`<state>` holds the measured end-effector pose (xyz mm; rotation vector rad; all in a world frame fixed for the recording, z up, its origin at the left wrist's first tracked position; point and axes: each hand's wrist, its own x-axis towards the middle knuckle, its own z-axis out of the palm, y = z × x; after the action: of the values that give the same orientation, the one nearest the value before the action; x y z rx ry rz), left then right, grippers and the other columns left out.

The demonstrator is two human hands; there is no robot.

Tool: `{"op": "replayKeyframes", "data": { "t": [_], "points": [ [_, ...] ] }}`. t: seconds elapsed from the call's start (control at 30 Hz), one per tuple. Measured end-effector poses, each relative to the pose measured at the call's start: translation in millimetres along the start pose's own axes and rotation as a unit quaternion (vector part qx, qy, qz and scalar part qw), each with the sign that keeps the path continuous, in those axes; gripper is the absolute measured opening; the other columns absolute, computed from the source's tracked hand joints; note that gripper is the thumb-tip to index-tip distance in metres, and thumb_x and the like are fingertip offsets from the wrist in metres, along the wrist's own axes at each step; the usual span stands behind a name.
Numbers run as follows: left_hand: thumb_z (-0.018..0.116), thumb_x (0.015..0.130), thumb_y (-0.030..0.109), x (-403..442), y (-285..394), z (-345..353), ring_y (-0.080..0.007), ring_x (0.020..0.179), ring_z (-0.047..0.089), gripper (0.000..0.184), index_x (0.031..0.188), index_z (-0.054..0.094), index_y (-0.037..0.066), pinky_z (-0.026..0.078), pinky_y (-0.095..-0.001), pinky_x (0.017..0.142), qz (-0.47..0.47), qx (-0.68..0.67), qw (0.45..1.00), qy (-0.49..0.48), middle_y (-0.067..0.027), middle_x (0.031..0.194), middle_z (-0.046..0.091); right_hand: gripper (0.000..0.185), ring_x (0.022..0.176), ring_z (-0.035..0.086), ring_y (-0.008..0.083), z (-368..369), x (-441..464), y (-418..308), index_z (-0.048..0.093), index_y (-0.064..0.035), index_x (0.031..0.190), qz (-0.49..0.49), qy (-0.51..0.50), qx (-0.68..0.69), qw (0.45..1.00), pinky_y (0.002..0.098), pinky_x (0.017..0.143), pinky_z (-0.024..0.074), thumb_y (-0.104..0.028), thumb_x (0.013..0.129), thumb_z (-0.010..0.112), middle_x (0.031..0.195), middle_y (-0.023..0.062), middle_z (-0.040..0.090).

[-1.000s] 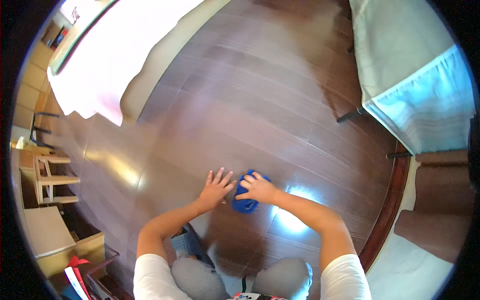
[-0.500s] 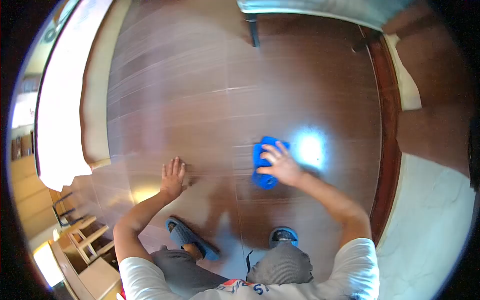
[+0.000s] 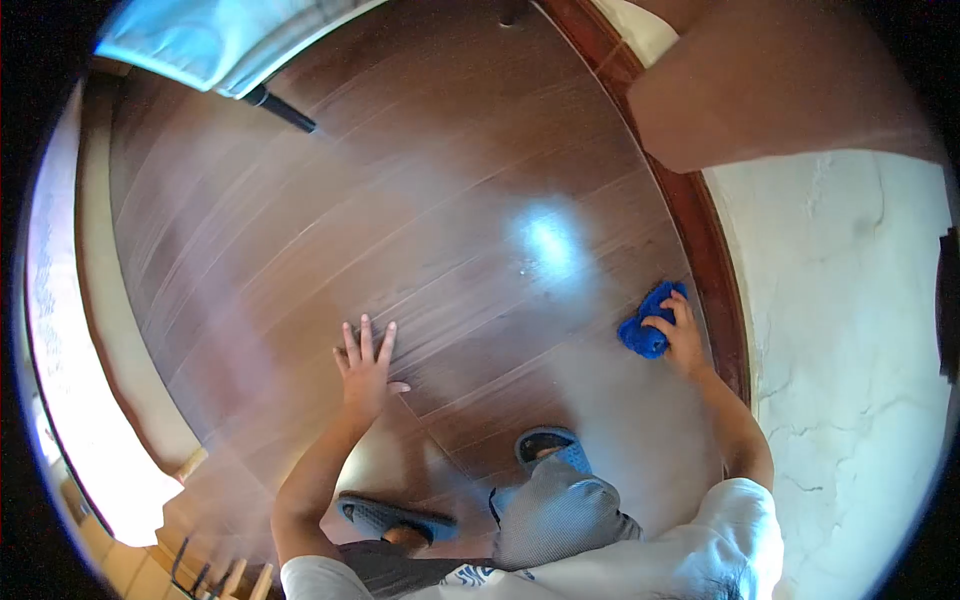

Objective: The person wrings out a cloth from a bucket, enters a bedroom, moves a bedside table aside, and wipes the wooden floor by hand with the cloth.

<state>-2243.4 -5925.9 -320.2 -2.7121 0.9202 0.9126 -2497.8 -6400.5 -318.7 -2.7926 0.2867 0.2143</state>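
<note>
My right hand (image 3: 683, 338) is on a blue cloth (image 3: 646, 326), fingers curled over its right side. The cloth is bunched on the brown plank-patterned floor (image 3: 470, 300), a short way from the dark red baseboard (image 3: 700, 240). To the left, my left hand (image 3: 366, 375) rests on the floor with its fingers spread, holding nothing. What lies under the right palm is hidden.
A bed or table edge with a pale blue cover (image 3: 200, 45) and a dark leg (image 3: 285, 110) stands at the upper left. A cracked white wall (image 3: 820, 330) runs along the right. My slippered feet, one in a blue slipper (image 3: 560, 450), are below.
The right hand has carried the blue cloth rightward to near the baseboard, and the cloth is more bunched. The view has turned right. My left hand stays spread on the floor.
</note>
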Motion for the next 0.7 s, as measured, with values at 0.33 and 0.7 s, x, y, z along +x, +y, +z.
{"op": "replayKeyframes", "data": {
  "t": [0.33,0.7],
  "points": [
    [0.083,0.05,0.046,4.4,7.1,7.3,-0.0501,0.14,0.008,0.12,0.15,0.021,0.024,0.03,-0.0689,0.1,-0.004,0.039,0.999,0.017,-0.021,0.156,0.006,0.049,0.119,0.049,0.038,-43.4,141.8,-15.8,0.065,-0.0226,0.108,-0.079,0.141,-0.045,0.986,0.0462,0.098,0.0432,0.0,0.065,0.068,0.123,0.0131,0.05],
    [0.086,0.045,0.044,4.0,4.3,13.9,-0.0473,0.141,0.01,0.126,0.15,0.019,0.025,0.033,-0.0655,0.101,0.0,0.048,0.998,0.043,-0.0189,0.156,0.004,0.062,0.129,0.041,0.0363,-8.5,184.7,30.1,0.056,-0.0225,0.127,-0.052,0.105,-0.086,0.989,0.044,0.107,0.0371,0.007,0.071,0.057,0.136,0.0131,0.045]
  ]
}}
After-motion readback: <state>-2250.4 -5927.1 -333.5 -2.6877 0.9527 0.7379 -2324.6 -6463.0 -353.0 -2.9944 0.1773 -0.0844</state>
